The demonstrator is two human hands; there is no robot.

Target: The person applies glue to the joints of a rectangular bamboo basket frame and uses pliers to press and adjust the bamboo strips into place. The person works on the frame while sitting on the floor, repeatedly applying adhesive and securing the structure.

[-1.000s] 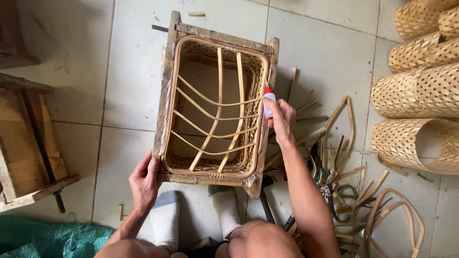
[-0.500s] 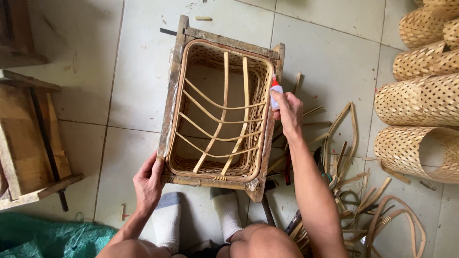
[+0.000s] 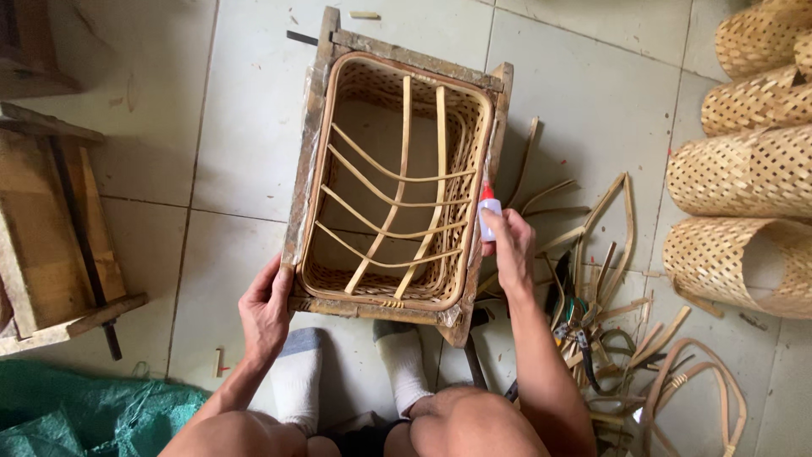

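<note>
Soft, even daylight; faint shadows lie right of the frame [image 3: 393, 178] on the floor [image 3: 584, 93]; sharp, slight edge distortion.

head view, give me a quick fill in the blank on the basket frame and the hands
1. The right hand holds a small bottle with a ____ cap against the basket's rim.
2. The left hand grips the near ____ corner of the wooden frame.
3. The woven basket sits ____ the wooden frame.
4. Rolls of woven mesh lie to the person's ____.

Missing words: red; left; inside; right
</note>
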